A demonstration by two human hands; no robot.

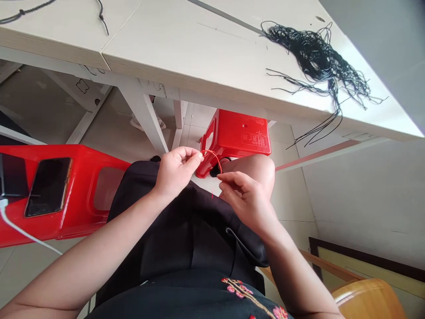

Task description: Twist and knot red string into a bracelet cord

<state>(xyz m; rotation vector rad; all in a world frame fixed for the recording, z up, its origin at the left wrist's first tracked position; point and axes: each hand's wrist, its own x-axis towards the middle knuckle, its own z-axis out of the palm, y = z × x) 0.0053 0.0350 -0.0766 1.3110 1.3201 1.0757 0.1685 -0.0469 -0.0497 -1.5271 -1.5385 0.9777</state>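
Note:
A thin red cord (215,156) arches between my two hands above my lap. My left hand (177,170) pinches one end between thumb and fingertips. At the cord's other end is my right hand (244,192), its thumb and index finger close together and the other fingers curled. A short bit of red thread (212,194) shows just left of the right fingertips. On the white table (186,53), a tangled bundle of black cords (315,57) lies at the right, some strands hanging over the front edge.
A red stool (244,133) stands beneath the table edge. At the left, another red stool (79,177) bears a phone (48,186) and a dark box (13,175) with a white cable (29,237). A wooden chair (368,299) is at lower right. Black cords (101,15) lie at the table's upper left.

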